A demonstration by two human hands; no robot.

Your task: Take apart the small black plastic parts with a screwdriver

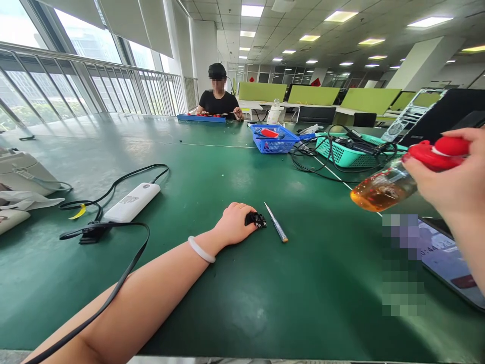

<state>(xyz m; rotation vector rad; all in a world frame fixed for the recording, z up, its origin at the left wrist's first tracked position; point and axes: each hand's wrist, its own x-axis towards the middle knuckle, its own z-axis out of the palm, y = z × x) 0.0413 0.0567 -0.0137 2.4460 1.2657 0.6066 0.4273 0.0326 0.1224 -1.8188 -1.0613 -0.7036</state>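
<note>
My left hand [235, 223] rests on the green table, its fingers closed around a small black part with metal contacts [259, 220]. The hand covers much of that part, so its exact kind is unclear. Just right of it lies a slim screwdriver [276, 223] with a clear handle, touching neither hand. At the right, my right hand [447, 172] grips a clear drink bottle [390, 188] by its red lid. The bottle is held tilted above the table, with amber liquid and small red bits inside.
A smartphone [452, 268] lies below my right hand. A white power bank [132, 202] with a black cable is at left, near a bag [26, 172]. Behind stand a blue basket [276, 145] and a teal basket [337, 154] with cables. A person [217, 101] sits opposite.
</note>
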